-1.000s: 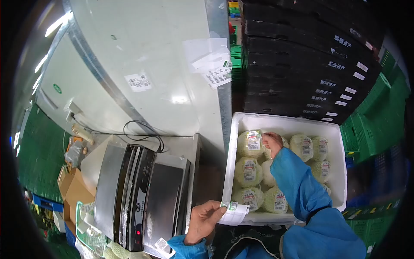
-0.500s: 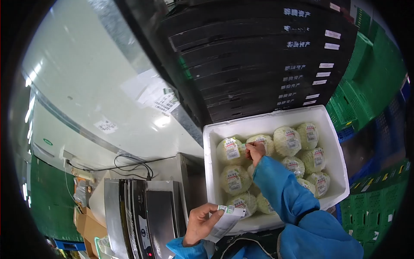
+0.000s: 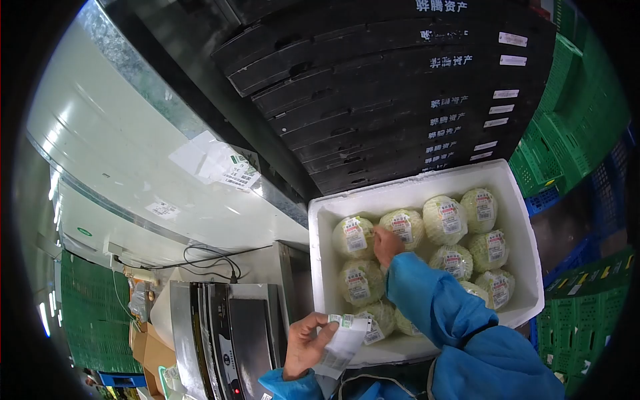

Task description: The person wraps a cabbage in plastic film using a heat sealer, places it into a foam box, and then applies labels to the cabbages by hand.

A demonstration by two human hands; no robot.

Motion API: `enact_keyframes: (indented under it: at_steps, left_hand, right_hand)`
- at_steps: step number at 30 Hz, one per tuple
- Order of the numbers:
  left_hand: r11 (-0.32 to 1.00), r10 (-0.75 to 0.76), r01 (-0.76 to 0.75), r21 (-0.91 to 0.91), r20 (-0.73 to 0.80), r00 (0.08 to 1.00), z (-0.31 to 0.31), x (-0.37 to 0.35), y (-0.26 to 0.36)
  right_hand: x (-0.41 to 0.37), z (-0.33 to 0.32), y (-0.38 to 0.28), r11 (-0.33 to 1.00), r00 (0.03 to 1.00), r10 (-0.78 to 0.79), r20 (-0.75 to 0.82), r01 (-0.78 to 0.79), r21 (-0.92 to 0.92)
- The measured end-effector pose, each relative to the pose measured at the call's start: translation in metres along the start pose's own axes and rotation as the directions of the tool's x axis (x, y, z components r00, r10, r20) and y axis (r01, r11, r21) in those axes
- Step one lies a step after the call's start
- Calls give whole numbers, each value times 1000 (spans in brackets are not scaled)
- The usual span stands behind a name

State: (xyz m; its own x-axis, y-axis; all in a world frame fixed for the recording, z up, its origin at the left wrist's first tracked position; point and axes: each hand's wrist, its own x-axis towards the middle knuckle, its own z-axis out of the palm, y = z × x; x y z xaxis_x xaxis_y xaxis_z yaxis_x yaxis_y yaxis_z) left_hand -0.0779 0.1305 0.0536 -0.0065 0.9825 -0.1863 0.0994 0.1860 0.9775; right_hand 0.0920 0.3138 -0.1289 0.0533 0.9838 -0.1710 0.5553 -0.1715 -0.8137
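My left hand (image 3: 308, 345) pinches a strip of white and green labels (image 3: 340, 343) between thumb and fingers, at the near left corner of a white foam box (image 3: 527, 260). Inside the box sit several round, pale green cabbages (image 3: 360, 281), wrapped and bearing printed labels. My right hand (image 3: 388, 247) reaches over them with fingers curled together, between the cabbage in the far left corner (image 3: 352, 245) and the one to its right (image 3: 408, 223). Whatever those fingers hold is hidden. My right sleeve covers some of the nearer cabbages.
Black crates (image 3: 373, 100) are stacked right behind the box. Green crates (image 3: 573, 333) stand on the right. A machine with a dark top (image 3: 250, 333) lies to the left, with black cables (image 3: 210, 260) behind it and a pale panel (image 3: 147, 193) beyond.
My right hand has moved slightly left and down, and the small green label at its fingertips no longer shows. My left hand still holds the label strip. The view has shifted a little.
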Motion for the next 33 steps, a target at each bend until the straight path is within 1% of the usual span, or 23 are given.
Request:
enact_keyframes:
  at_steps: [1, 3, 4, 5, 7, 8, 10, 11, 13, 15, 17, 18, 19, 20, 21, 22, 23, 26, 27, 29, 31, 32, 33]
  left_hand:
    - [999, -24, 24, -27, -8, 1000, 2, 0, 3]
    - [998, -41, 41, -51, -9, 999, 2, 3, 5]
    - [999, -40, 40, -26, -12, 999, 1, 2, 2]
    - [999, -36, 36, 0, -13, 999, 0, 3, 2]
    - [999, -34, 34, -23, -16, 999, 0, 5, 2]
    - [998, -37, 36, -46, -17, 999, 0, 5, 2]
    - [998, -41, 40, -56, -23, 999, 1, 5, 3]
    - [996, -47, 45, -72, -28, 999, 2, 4, 4]
    - [996, -30, 26, -88, -40, 999, 6, 3, 9]
    - [993, -20, 12, -115, -66, 998, 8, -1, 10]
    - [993, -37, 27, -115, -90, 995, 3, 6, 13]
    - [994, -36, 25, -108, -97, 995, 4, 10, 18]
    - [994, -31, 19, -110, -109, 994, 5, 14, 20]
    - [993, -32, 20, -112, -107, 994, 5, 20, 16]
    - [993, -37, 25, -113, -106, 994, 4, 25, 11]
    - [997, -42, 37, -64, -72, 997, 1, 31, 4]
    - [991, -69, 60, -119, -73, 995, 5, 37, -3]
    - [994, -50, 49, -93, -11, 999, 12, 47, -6]
    - [997, -54, 54, -59, 8, 999, 14, 49, -6]
    - [998, -58, 59, -25, 39, 998, 20, 51, -4]
    - [998, -57, 54, 45, 72, 996, 26, 53, -2]
    - [998, -58, 55, 43, 84, 995, 28, 54, -3]
    - [994, -35, 26, 106, 86, 996, 31, 55, -5]
  right_hand:
    - [-5, -1, 5, 995, 993, -36, 110, 46, -91]
    - [1, -14, 4, 993, 986, -75, 152, 87, -75]
    - [2, -21, -1, 990, 973, -114, 201, 129, -60]
    - [-1, -25, -9, 990, 974, -116, 197, 129, -56]
    - [-14, -36, -42, 903, 908, -411, 78, 418, -101]
    - [-15, -29, -46, 903, 908, -412, 76, 418, -98]
    - [-17, -8, -44, 689, 751, -640, 164, 655, -310]
    - [-18, -1, -38, 694, 754, -637, 161, 651, -307]
    - [-17, 7, -31, 730, 838, -417, 351, 539, -420]
    - [-18, 8, -29, 734, 837, -390, 383, 534, -420]
    - [-9, -7, -35, 807, 830, -304, 467, 485, -336]
    - [-14, -19, -39, 802, 827, -313, 468, 494, -337]
    - [-24, -37, -45, 961, 863, -275, 425, 262, 92]
    - [-35, -53, -52, 863, 883, -214, 418, -29, 504]
    - [-47, -71, -61, 864, 873, -223, 433, -29, 503]
    - [-58, -90, -71, 824, 771, -309, 557, -76, 562]
    - [-66, -103, -79, 782, 652, -395, 648, -132, 609]
    - [-82, -113, -90, 713, 653, -409, 638, -207, 670]
    - [-82, -115, -88, 714, 660, -404, 634, -205, 669]
    - [-81, -119, -83, 797, 644, -440, 626, -42, 603]
    - [-85, -121, -80, 813, 666, -433, 607, -2, 582]
    - [-87, -118, -74, 825, 678, -446, 585, 57, 563]
    - [-90, -115, -69, 834, 688, -459, 563, 115, 540]
